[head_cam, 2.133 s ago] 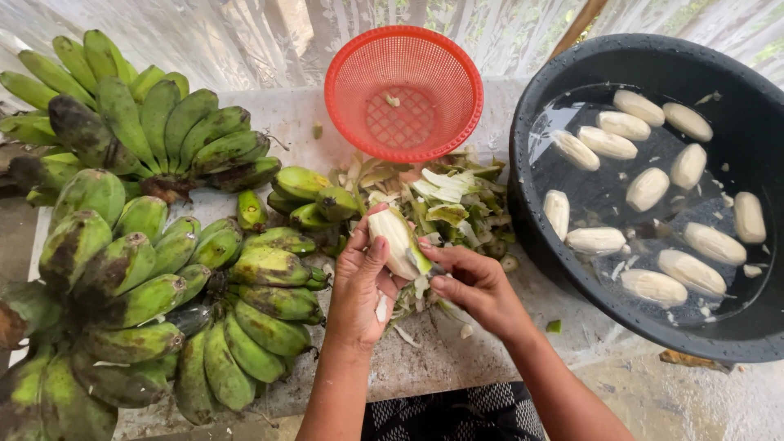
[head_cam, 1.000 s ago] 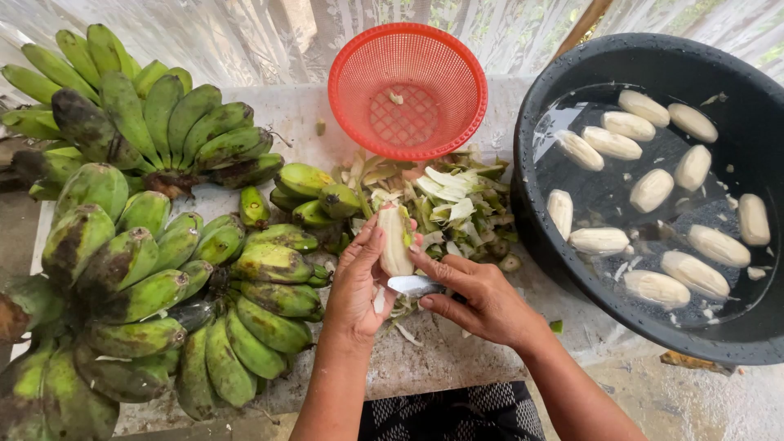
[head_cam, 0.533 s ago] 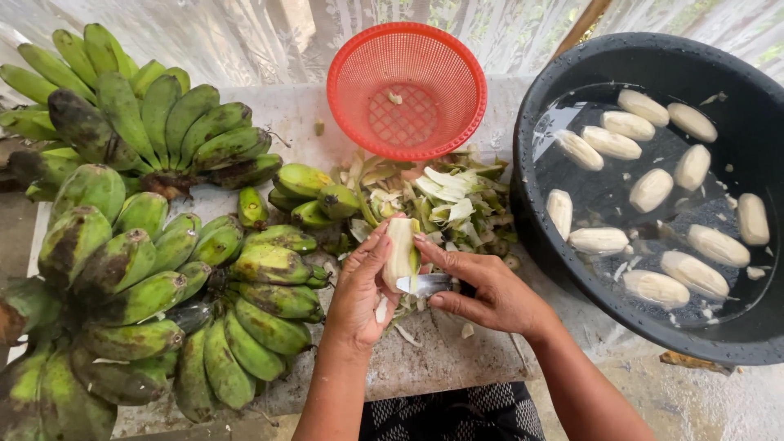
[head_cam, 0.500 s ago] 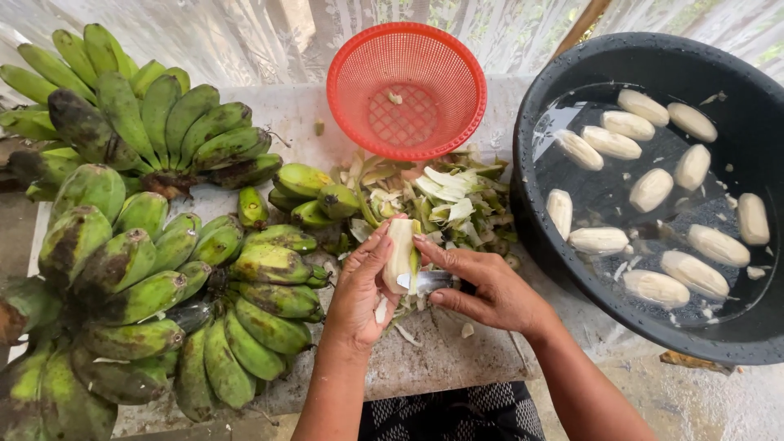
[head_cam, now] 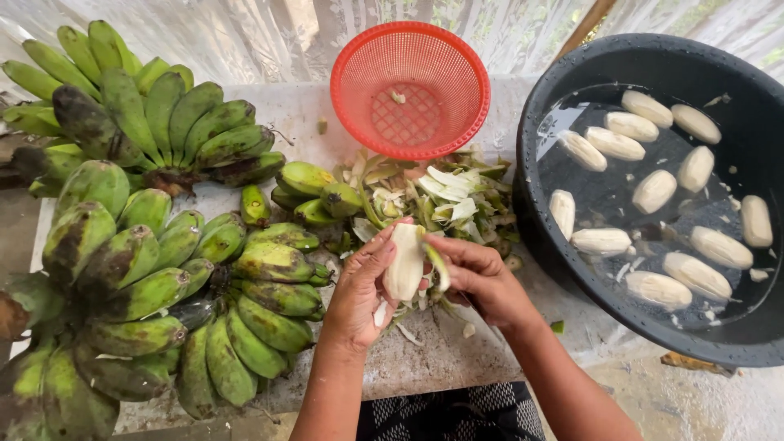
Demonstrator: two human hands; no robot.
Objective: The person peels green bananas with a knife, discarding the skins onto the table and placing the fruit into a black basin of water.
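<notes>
My left hand (head_cam: pixel 359 292) holds a nearly peeled pale banana (head_cam: pixel 406 261) upright above the stone slab. My right hand (head_cam: pixel 482 279) sits against the banana's right side, fingers curled, with a green strip of peel (head_cam: pixel 439 265) hanging between banana and fingers. The knife seen a moment earlier is mostly hidden inside my right hand now. A heap of green peelings (head_cam: pixel 445 200) lies just beyond both hands.
Large bunches of green bananas (head_cam: pixel 155 245) fill the left. A red plastic basket (head_cam: pixel 408 88) stands at the back. At the right a black basin (head_cam: pixel 572 90) of water holds several peeled bananas (head_cam: pixel 653 189). A few loose green bananas (head_cam: pixel 314 192) lie near the peelings.
The right hand has drawn the blade along the banana and pulled off a peel strip; the shiny blade visible before is now tucked out of sight. The banana sits slightly lower.
</notes>
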